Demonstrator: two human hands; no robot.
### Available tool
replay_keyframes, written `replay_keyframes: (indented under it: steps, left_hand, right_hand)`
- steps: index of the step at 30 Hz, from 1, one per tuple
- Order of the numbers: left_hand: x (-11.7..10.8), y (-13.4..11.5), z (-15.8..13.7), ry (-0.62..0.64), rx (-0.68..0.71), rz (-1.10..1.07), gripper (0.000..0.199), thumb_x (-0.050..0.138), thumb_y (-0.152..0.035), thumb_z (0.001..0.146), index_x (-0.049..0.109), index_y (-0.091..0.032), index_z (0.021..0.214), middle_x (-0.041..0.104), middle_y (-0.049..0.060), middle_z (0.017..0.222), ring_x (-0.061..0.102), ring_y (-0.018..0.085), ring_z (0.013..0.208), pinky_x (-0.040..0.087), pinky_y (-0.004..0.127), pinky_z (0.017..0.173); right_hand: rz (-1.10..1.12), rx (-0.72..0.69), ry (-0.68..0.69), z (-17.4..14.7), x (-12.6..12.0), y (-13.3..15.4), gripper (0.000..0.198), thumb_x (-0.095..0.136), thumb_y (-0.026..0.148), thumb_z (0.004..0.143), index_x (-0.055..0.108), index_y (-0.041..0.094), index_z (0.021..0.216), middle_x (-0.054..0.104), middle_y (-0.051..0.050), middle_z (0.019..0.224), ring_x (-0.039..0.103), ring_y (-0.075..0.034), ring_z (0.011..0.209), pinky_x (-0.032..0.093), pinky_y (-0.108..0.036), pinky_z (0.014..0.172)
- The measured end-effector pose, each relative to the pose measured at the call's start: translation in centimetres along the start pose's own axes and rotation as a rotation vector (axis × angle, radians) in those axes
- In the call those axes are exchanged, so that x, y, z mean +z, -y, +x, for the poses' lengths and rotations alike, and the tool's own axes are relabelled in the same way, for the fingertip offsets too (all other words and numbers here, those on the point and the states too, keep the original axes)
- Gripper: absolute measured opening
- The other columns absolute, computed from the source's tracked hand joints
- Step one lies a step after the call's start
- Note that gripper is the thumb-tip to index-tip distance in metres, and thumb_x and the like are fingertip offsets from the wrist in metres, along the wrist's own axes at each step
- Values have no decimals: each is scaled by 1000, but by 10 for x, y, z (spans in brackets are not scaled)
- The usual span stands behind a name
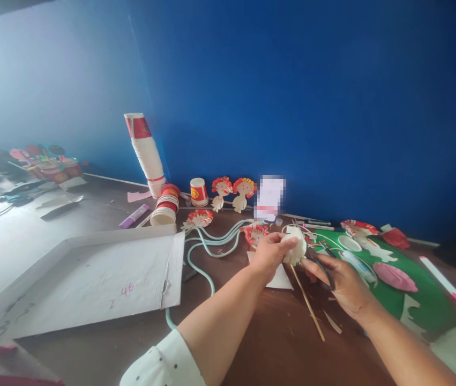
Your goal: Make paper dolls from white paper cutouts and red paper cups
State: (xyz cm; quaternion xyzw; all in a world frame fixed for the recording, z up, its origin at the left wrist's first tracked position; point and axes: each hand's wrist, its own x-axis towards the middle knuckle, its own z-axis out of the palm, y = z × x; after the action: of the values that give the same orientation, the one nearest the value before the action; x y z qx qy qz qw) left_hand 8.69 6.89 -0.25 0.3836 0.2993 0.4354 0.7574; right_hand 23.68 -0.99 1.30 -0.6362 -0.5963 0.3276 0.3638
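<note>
Item one, a cream paper cutout [299,247]: in your left hand [273,256], over the table, just above a wooden stick [308,304]. Probably light, bendable and easily torn or creased, with little slip to it; take hold by the broad, flat part, clear of the narrow cut points along its lower edge.

Item two, dark-handled scissors [329,277]: in your right hand [344,284], fingers curled about the handles, beside the cutout. Likely stiff and light enough for one hand; hold by the loops. How far apart the blades stand, you cannot tell here.

Your left hand: thumb and fingers pinching the cutout.

Surface: a dark brown table [268,332], strewn with scraps. To the right, a green mat [388,300] bearing a pink paper oval [395,276]; to the left, a shallow white box [111,273] and a pale blue cable [207,276]. Behind, a leaning stack of paper cups [147,158] and two upright paper figures [244,194].

Room: one blue wall [292,96], bright haze at left.
</note>
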Motion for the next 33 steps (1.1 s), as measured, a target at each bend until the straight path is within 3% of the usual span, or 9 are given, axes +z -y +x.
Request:
replay_keyframes:
  steps: [5, 12, 18, 33]
  left_hand:
    - [-1, 0, 3, -122, 60, 80, 40, 81, -46, 61, 59, -14, 70, 55, 0, 62, 49, 9, 56, 36, 24, 54]
    - [-2, -3, 3, -9, -98, -66, 35, 81, -38, 60, 61, -12, 74, 57, 1, 64, 51, 9, 56, 38, 23, 53]
    - [-1, -9, 0, -10, -157, -83, 26, 78, -30, 63, 61, -13, 73, 57, 1, 64, 52, 10, 55, 37, 21, 49]
    - [-1, -5, 1, -40, -85, 31, 29, 78, -34, 65, 58, -14, 72, 59, 2, 65, 54, 9, 56, 40, 22, 53]
  right_hand:
    - [1, 9, -10, 0, 0, 1, 30, 62, 48, 83, 61, 22, 66, 53, 2, 61, 46, -15, 56, 34, -28, 51]
    - [99, 85, 25, -1, -1, 2, 35, 62, 50, 82, 57, 22, 64, 53, 1, 64, 46, -14, 59, 32, -25, 49]
    - [172, 88, 73, -2, -2, 3, 25, 65, 45, 80, 62, 22, 70, 53, 2, 65, 44, -13, 57, 31, -24, 47]
    - [75, 90, 3, -3, -1, 10, 27, 66, 47, 77, 61, 22, 68, 50, 2, 60, 41, -14, 55, 31, -26, 49]
